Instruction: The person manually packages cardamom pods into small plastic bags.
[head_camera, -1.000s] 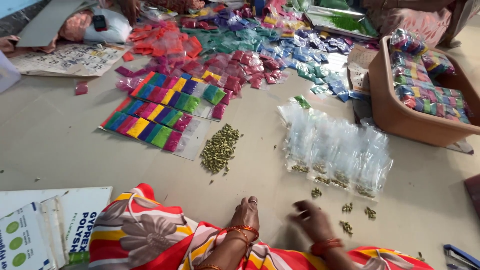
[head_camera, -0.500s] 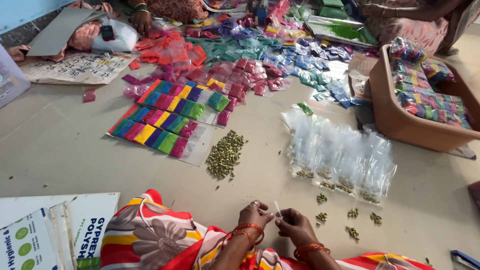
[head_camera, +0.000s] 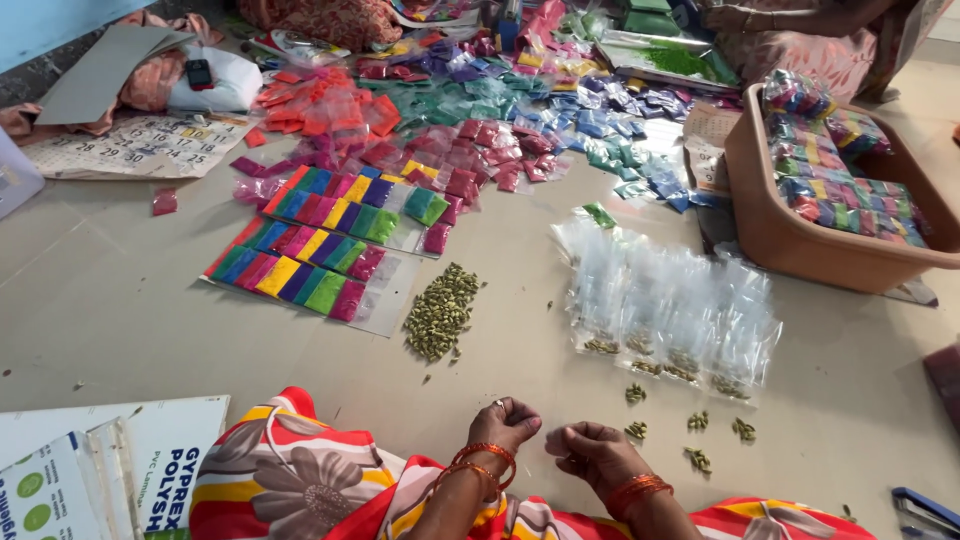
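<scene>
Left hand (head_camera: 508, 422): closed into a loose fist, contents cannot be told.
Right hand (head_camera: 592, 452): fingers curled, contents hidden.
Cardamom pile (head_camera: 441, 312): heaped loose on the floor (head_camera: 120, 300).
Clear pouches (head_camera: 668, 310): pods seen inside.
Brown tub (head_camera: 800, 240): filled with colour-powder packets (head_camera: 835, 170).

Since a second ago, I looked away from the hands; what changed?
The right hand left the small pod clusters and came in to meet the left hand; both now pinch together, what they hold hidden. The pod pile and clear pouches stayed put.
</scene>
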